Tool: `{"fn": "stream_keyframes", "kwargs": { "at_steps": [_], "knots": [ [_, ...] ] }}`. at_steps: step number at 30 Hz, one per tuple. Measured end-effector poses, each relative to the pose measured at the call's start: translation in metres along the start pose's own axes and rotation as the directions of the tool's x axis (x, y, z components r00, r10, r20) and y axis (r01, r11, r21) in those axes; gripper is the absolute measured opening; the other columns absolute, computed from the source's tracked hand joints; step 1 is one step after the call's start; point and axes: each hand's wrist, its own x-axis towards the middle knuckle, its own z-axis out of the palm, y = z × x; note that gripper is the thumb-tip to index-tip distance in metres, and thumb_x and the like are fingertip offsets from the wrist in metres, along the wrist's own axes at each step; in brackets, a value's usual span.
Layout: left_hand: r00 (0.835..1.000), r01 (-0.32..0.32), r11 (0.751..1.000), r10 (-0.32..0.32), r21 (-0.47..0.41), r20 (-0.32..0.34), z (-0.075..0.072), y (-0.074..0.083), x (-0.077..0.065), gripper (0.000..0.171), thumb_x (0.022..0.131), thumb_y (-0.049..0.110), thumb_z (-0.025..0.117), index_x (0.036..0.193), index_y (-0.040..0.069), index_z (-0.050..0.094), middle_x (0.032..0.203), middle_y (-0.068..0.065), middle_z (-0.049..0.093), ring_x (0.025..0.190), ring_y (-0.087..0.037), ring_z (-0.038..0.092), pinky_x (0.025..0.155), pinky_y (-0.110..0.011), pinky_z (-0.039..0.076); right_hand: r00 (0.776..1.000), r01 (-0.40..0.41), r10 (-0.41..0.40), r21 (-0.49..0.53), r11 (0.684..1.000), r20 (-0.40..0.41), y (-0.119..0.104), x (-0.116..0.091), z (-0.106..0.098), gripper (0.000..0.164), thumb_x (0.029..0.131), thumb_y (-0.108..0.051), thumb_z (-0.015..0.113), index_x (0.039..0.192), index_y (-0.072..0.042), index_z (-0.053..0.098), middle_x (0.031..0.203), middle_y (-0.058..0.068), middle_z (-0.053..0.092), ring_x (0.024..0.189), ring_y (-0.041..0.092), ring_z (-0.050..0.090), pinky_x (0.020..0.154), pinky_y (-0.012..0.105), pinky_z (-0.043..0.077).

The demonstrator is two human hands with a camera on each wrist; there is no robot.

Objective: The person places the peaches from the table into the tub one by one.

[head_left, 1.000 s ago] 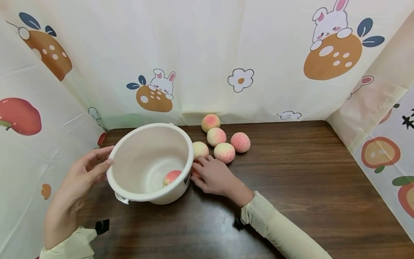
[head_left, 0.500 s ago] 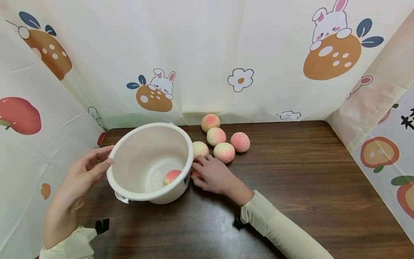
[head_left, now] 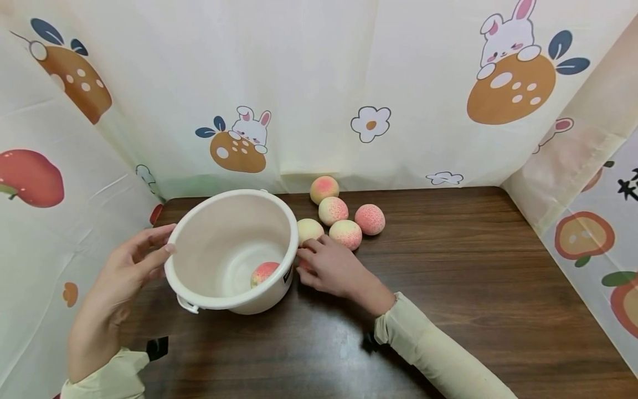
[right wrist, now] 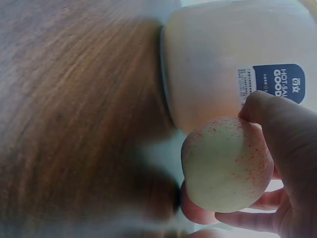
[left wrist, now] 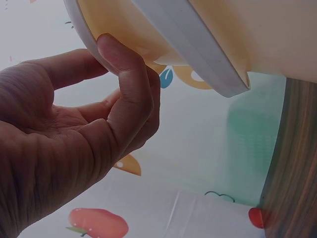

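Observation:
A white bucket (head_left: 204,244) with a peach (head_left: 263,272) inside stands on the left of the table. My left hand (head_left: 117,277) pinches the bucket's rim (left wrist: 88,37) between thumb and fingers. Close against the bucket's right side, my right hand (head_left: 333,269) grips another peach (right wrist: 225,166), which its fingers mostly hide in the head view. In the right wrist view this peach is pale with red speckles, near the bucket's dark label (right wrist: 280,82). Just beyond my right hand lie a yellowish peach (head_left: 310,231) and a pink-speckled peach (head_left: 346,235).
Further back are a peach (head_left: 333,211) and another peach (head_left: 324,189) near the curtain (head_left: 319,83). A redder peach (head_left: 370,219) lies to their right. The brown wooden table (head_left: 463,266) extends to the right, with printed curtains at the back and sides.
My right hand, gripping the peach, has shifted very slightly to the right, away from the bucket. The left hand and the bucket have stayed in place.

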Motion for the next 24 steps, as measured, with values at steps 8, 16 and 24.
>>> {"fn": "stream_keyframes", "kwargs": {
  "at_steps": [8, 16, 24],
  "knots": [
    [1.000, 0.015, 1.000, -0.015, -0.010, 0.010, -0.001, 0.001, 0.000, 0.035, 0.104, 0.009, 0.062, 0.134, 0.025, 0.063, 0.115, 0.013, 0.066, 0.088, -0.005, 0.069, 0.070, -0.022, 0.063, 1.000, -0.023, 0.023, -0.018, 1.000, 0.005, -0.001, 0.002, -0.015, 0.029, 0.097, -0.037, 0.065, 0.119, -0.019, 0.072, 0.104, 0.000, 0.068, 0.087, 0.025, 0.061, 0.070, 0.034, 0.054],
    [1.000, 0.023, 1.000, -0.023, -0.017, 0.008, -0.001, 0.002, 0.001, 0.035, 0.104, 0.009, 0.063, 0.134, 0.025, 0.063, 0.114, 0.013, 0.066, 0.088, -0.005, 0.070, 0.069, -0.023, 0.063, 0.999, -0.020, 0.019, -0.037, 0.999, -0.028, -0.002, 0.006, -0.033, 0.023, 0.097, -0.036, 0.065, 0.109, -0.018, 0.072, 0.097, 0.000, 0.064, 0.086, 0.025, 0.057, 0.073, 0.034, 0.050],
    [1.000, 0.027, 0.999, -0.026, -0.041, 0.010, 0.000, 0.001, 0.002, 0.034, 0.104, 0.009, 0.063, 0.133, 0.025, 0.062, 0.111, 0.014, 0.069, 0.088, -0.005, 0.070, 0.070, -0.023, 0.063, 0.995, 0.000, -0.005, -0.050, 0.999, -0.097, -0.001, 0.010, -0.050, 0.020, 0.096, -0.033, 0.066, 0.109, -0.018, 0.071, 0.103, 0.000, 0.066, 0.089, 0.024, 0.062, 0.081, 0.035, 0.053]
  ]
}}
